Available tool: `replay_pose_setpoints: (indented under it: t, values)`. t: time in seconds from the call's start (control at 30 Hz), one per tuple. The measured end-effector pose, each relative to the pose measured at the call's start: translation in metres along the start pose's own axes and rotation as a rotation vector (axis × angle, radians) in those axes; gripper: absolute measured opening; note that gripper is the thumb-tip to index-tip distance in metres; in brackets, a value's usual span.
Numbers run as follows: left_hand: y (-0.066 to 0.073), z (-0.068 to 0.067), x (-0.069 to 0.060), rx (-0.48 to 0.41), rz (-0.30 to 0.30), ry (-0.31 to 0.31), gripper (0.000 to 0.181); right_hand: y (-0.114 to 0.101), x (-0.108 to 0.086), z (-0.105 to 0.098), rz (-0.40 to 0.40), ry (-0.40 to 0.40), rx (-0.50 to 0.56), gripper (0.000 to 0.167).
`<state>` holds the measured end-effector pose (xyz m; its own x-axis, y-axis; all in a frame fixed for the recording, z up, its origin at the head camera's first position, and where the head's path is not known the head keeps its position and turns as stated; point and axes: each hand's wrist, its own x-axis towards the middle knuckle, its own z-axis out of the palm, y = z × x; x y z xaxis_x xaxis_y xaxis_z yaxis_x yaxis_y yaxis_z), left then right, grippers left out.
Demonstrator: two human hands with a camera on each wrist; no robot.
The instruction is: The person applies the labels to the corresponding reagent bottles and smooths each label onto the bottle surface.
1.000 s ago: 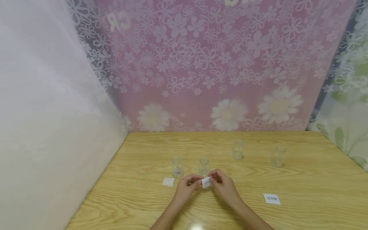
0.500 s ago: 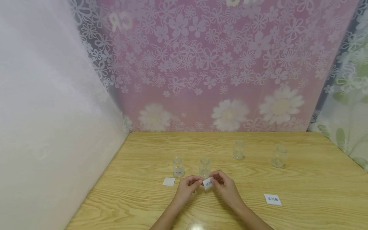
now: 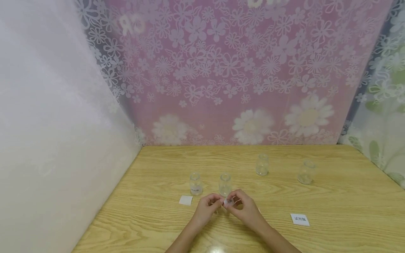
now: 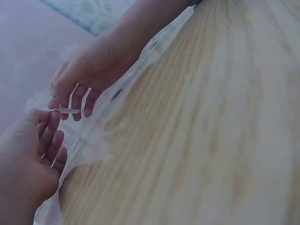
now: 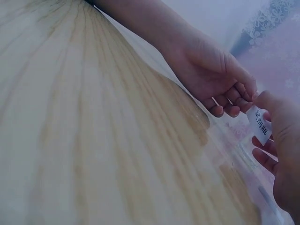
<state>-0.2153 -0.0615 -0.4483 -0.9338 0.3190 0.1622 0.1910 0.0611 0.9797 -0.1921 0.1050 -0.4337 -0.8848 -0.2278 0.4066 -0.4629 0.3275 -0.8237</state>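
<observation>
A small white label [image 3: 229, 202] with dark printed characters is between my two hands, in front of a clear glass bottle [image 3: 225, 185]. My left hand [image 3: 204, 210] pinches its left edge between thumb and fingertips. The thumb and fingers of my right hand [image 3: 248, 211] pinch it close to the left fingertips and cover much of it in the head view. Seen from the right wrist, the printed face of the label [image 5: 259, 124] shows between the hands. The left wrist view has the label [image 4: 70, 110] nearly edge-on.
Left of the middle bottle stands another glass bottle [image 3: 196, 184] with a printed label on it. A blank white square [image 3: 185, 200] lies before it. Farther back are two unlabelled bottles [image 3: 262, 165]. A printed label [image 3: 300, 219] lies at right on the wooden table [image 3: 142, 211].
My right hand's fingers have shifted left along the label to meet the left fingertips, so less of the label shows. The left hand stays almost in place.
</observation>
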Motion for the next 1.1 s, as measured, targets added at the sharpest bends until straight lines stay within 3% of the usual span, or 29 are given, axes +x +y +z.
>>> replay_pose_setpoints:
  t: [0.2, 0.47, 0.67, 0.8, 0.9, 1.1]
  values:
    - [0.005, 0.001, -0.002, 0.03, 0.02, -0.033, 0.015, 0.01, 0.0, 0.003, -0.011, 0.011, -0.012, 0.018]
    - [0.006, 0.001, -0.003, 0.028, 0.019, -0.001, 0.014, 0.041, 0.003, 0.007, -0.071, 0.082, -0.02, 0.013]
    - [-0.009, 0.0, 0.002, -0.026, 0.03, -0.014, 0.015, 0.046, 0.003, 0.006, -0.11, 0.102, -0.036, 0.012]
    - [-0.025, 0.0, 0.007, 0.005, 0.028, -0.032, 0.017, 0.047, 0.004, 0.006, -0.102, 0.107, -0.041, 0.012]
    - [-0.029, 0.0, 0.008, 0.038, 0.045, -0.02, 0.016, 0.047, 0.004, 0.007, -0.074, 0.116, -0.029, 0.012]
    - [-0.008, 0.001, 0.001, 0.021, 0.085, 0.047, 0.013, 0.042, 0.004, 0.007, -0.006, 0.164, 0.029, 0.013]
